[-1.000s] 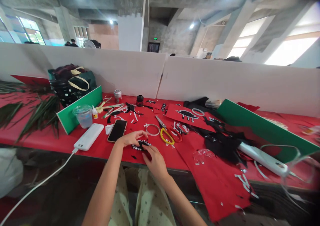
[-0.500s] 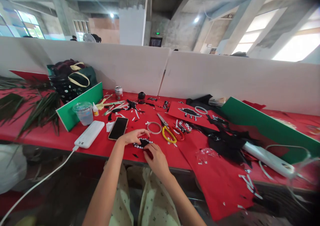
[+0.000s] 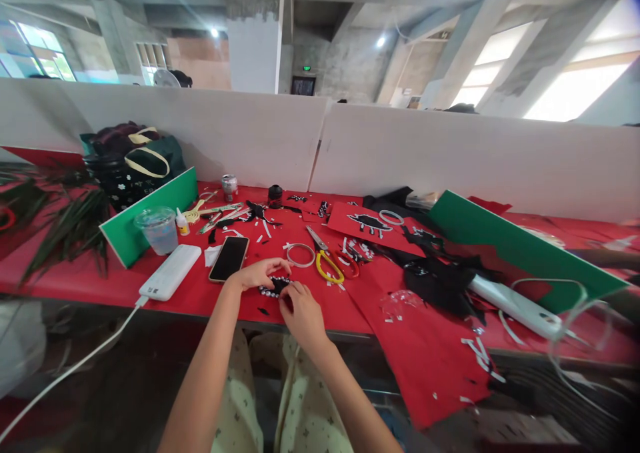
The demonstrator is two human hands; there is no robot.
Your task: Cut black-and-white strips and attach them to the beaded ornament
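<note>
A small black piece edged with silvery beads (image 3: 270, 291) lies on the red table by its front edge, between my hands. My left hand (image 3: 257, 274) curls round its far left side, thumb and fingers at the beads. With bent fingers, my right hand (image 3: 301, 307) grips its right end; the fingertips partly hide that end. A black phone (image 3: 229, 259) lies left of my left hand. Beyond my hands are a clear ring (image 3: 301, 255) and yellow-handled scissors (image 3: 327, 263). A small black scrap (image 3: 263, 311) is near the table edge.
Left stand a white power bank (image 3: 171, 273) with a cable, a plastic cup (image 3: 159, 229), a glue bottle (image 3: 182, 222) and a green board (image 3: 150, 216). Right are black fabric (image 3: 435, 283), a white glue gun-like tool (image 3: 515, 306) and another green board (image 3: 525, 253). Paper scraps lie scattered.
The view has shifted slightly, so everything sits a little further left. My right fingertips have closed in more over the right end of the beaded piece. An arm appears at the far right.
</note>
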